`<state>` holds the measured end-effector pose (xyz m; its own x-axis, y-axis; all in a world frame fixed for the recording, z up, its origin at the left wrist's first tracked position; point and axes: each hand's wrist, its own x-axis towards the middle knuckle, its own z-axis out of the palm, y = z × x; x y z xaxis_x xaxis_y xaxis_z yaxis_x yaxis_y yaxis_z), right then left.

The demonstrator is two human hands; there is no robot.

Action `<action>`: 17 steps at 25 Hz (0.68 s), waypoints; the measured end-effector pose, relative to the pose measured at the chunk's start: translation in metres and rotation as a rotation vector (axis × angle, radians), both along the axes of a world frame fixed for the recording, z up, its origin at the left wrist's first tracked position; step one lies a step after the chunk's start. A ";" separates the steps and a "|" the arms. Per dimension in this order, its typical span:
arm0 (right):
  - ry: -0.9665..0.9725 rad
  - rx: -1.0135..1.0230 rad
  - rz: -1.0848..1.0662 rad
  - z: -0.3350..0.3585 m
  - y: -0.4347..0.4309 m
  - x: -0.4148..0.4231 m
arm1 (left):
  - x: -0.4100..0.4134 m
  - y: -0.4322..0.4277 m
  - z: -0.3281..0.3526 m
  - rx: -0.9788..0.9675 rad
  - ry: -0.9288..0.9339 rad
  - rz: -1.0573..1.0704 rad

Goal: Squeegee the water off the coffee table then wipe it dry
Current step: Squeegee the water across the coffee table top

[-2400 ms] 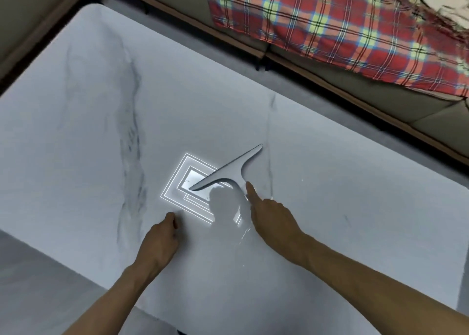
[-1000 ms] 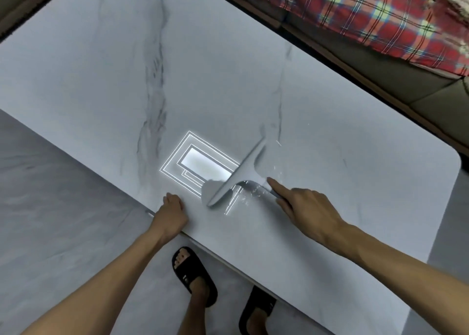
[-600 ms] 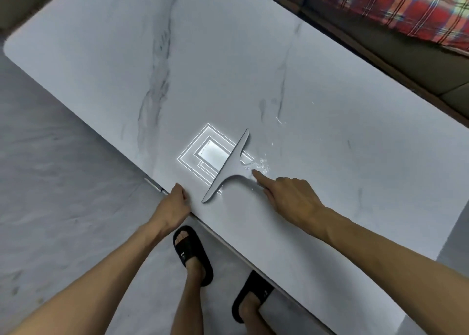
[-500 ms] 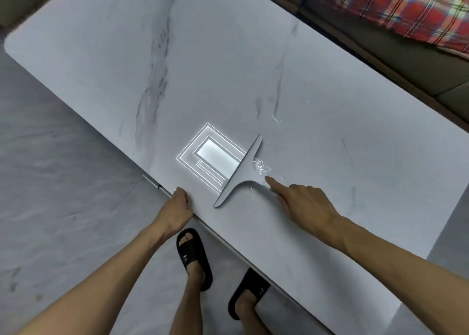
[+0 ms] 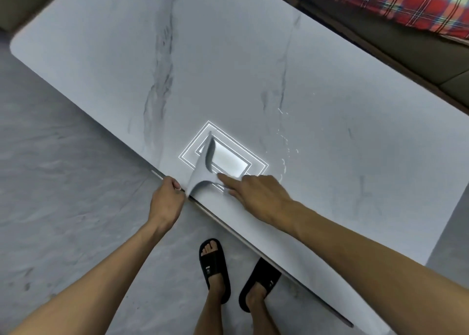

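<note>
Two grips: right grip (image 5: 258, 195) clamped on squeegee (image 5: 201, 172) handle; left grip (image 5: 166, 200) curled on coffee table (image 5: 330, 131) edge beside blade.

Far tabletop: the coffee table (image 5: 330, 101) runs flat and bare to left and right, room for a hand.
Near edge, middle: crowded; the squeegee (image 5: 203, 168) lies here, left hand (image 5: 166, 200) gripping the edge just beside its near tip, right hand (image 5: 258, 195) on its handle.
Right of that: low water beads (image 5: 284, 144) only.
Far side: sofa (image 5: 406, 50) close along the table, narrow gap.
Near side: open floor (image 5: 63, 182) left; sandalled feet (image 5: 215, 268) by the edge.
</note>
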<state>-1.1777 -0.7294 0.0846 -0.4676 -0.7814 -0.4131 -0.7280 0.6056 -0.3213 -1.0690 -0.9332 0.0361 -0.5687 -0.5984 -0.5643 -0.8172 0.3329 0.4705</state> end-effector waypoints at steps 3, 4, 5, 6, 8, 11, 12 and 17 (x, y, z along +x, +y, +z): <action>0.043 0.029 0.041 -0.015 -0.042 0.005 | 0.005 -0.016 -0.003 0.000 -0.031 -0.066; 0.052 0.047 0.034 -0.019 -0.040 0.004 | 0.007 -0.018 -0.005 0.003 -0.045 -0.099; 0.065 0.064 0.022 -0.021 -0.030 0.003 | 0.008 -0.018 -0.008 0.007 -0.059 -0.130; 0.078 0.084 0.008 -0.023 -0.013 0.002 | 0.008 -0.016 -0.010 0.016 -0.074 -0.162; 0.072 0.132 -0.027 -0.020 0.034 0.004 | 0.007 -0.006 -0.012 0.044 -0.093 -0.239; 0.055 0.210 -0.103 -0.005 0.116 0.012 | 0.000 0.015 -0.015 0.101 -0.107 -0.399; 0.068 0.234 -0.119 0.000 0.140 0.015 | -0.004 0.022 -0.017 0.117 -0.132 -0.451; 0.123 0.361 -0.163 0.026 0.215 0.027 | -0.017 0.042 -0.028 0.172 -0.352 -0.594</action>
<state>-1.1505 -0.5145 0.1104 -0.6361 -0.5084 -0.5805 -0.6332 0.7738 0.0162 -1.0857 -0.8911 0.0078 -0.5372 -0.1297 -0.8334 -0.6340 0.7137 0.2976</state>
